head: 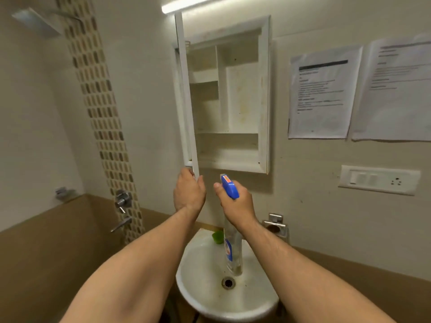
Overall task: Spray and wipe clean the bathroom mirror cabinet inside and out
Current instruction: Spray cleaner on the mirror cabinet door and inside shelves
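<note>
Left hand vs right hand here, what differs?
The left hand grips the lower corner of the open cabinet door; the right hand grips the spray bottle just under its blue head. The left hand touches the door; the right hand touches no part of the cabinet and is held above the sink. Both are raised, backs to the camera, fingers curled round something.

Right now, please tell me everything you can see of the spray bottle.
The spray bottle is tall and slim, apparently clear plastic, with a blue and white label low on its body and a blue trigger head bearing a small orange mark. It is held about upright above the sink, head aimed up towards the open cabinet. Only the right hand touches it, gripping the neck under the head. Its fill level cannot be told.
</note>
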